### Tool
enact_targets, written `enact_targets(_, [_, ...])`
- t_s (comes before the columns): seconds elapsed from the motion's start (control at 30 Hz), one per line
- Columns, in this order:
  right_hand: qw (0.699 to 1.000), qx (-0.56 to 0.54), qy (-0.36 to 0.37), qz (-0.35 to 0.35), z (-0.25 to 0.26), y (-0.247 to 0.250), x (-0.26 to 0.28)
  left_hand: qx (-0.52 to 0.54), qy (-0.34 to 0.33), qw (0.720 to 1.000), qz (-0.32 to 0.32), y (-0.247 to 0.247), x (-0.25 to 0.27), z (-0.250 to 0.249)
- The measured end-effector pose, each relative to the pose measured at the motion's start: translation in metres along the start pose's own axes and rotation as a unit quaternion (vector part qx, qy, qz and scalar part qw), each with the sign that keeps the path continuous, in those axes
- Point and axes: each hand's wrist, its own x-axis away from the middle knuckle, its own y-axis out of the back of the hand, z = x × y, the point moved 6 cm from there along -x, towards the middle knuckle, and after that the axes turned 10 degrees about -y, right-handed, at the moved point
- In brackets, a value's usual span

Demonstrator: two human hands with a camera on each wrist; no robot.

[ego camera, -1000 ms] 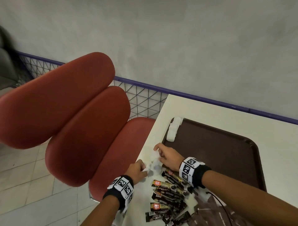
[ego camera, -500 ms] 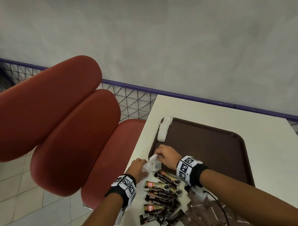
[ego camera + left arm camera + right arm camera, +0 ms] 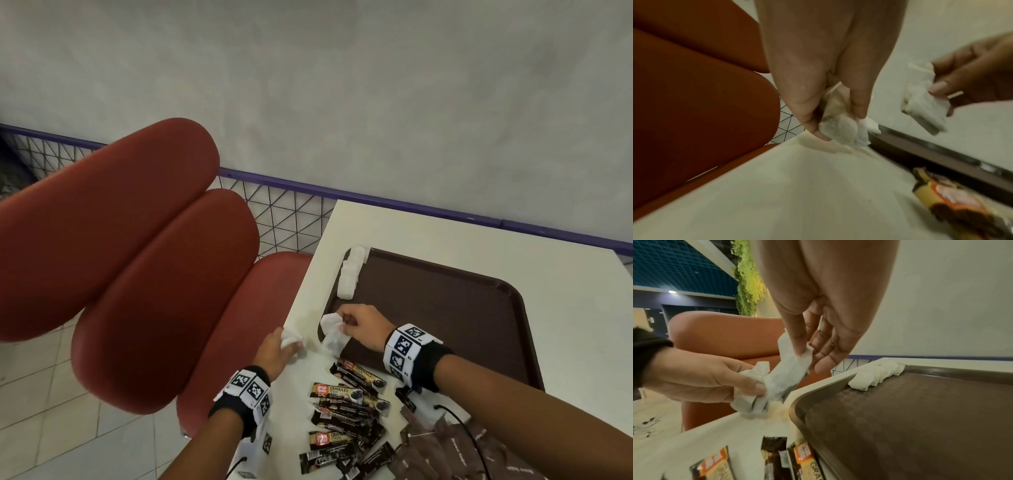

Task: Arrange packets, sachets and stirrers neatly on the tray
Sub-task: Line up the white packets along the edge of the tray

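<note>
A dark brown tray (image 3: pixel 445 308) lies on the white table (image 3: pixel 565 291). Several white sachets (image 3: pixel 349 274) stand in a row along the tray's far left rim (image 3: pixel 875 376). My right hand (image 3: pixel 356 325) pinches a white sachet (image 3: pixel 332 334) over the tray's near left corner; thumb and forefinger hold its top (image 3: pixel 793 365). My left hand (image 3: pixel 277 349) grips a bunch of white sachets (image 3: pixel 842 129) at the table's left edge, just left of the tray. Black coffee packets (image 3: pixel 346 404) lie in a loose heap near me.
A red padded chair (image 3: pixel 137 274) stands close against the table's left edge. Brown packets (image 3: pixel 455 452) lie at the near right under my right forearm. A purple rail (image 3: pixel 411 205) and a grey wall run behind the table.
My hands have drawn apart. The right hand has lifted one sachet away toward the tray corner, while the left stays at the table edge with the rest.
</note>
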Motion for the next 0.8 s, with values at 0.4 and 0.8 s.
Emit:
enact_targets(0.4, [0.992,-0.101,-0.031,0.072,0.003,-0.009,-0.016,0.337,0.055,0.940,0.014,-0.020,0.001,-0.036])
enact_targets(0.8, [0.987,-0.150,-0.046,-0.033,-0.003,-0.005,-0.030,0.349,0.029,0.936,0.026,-0.026,-0.006,-0.041])
